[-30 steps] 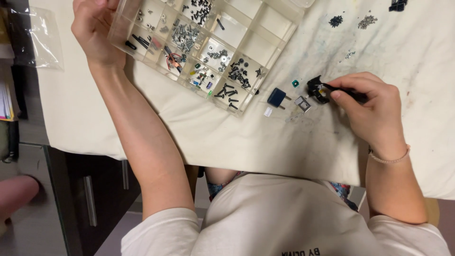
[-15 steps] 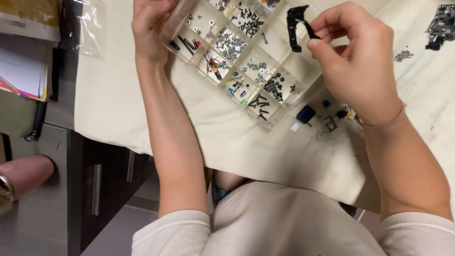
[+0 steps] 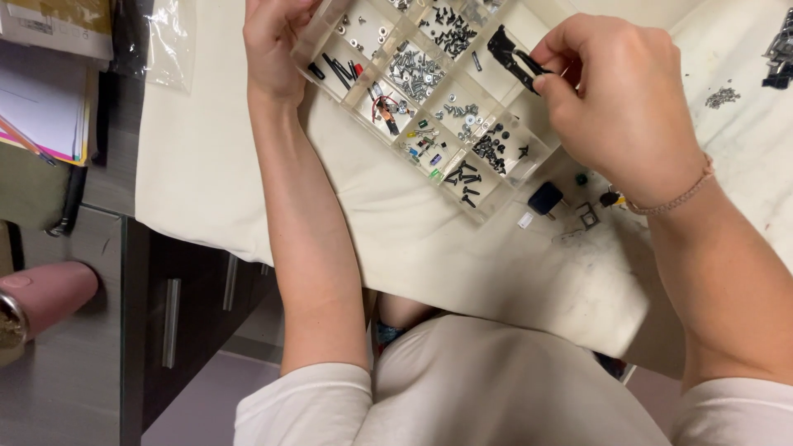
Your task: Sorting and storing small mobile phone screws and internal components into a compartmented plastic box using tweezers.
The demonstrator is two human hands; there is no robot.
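Note:
A clear plastic organiser box (image 3: 496,202) with several compartments of screws and small parts lies tilted on a white cloth (image 3: 413,239). My left hand (image 3: 273,45) grips the box's upper left edge. My right hand (image 3: 619,107) hovers over the box's right side and pinches black tweezers (image 3: 537,66), whose tips hold a small black part (image 3: 504,49) above a compartment. A small dark blue component (image 3: 545,198) and tiny metal bits (image 3: 588,216) lie on the cloth just right of the box.
More screws (image 3: 723,97) and a dark part (image 3: 781,54) lie at the far right of the cloth. Papers (image 3: 45,107) and a plastic bag (image 3: 169,45) sit at left. A pink cylinder (image 3: 45,297) is at lower left, dark drawers (image 3: 190,306) below the tabletop.
My right hand lifted the black part off the cloth with the tweezers and carried it up over the box. The left hand kept its hold on the box edge.

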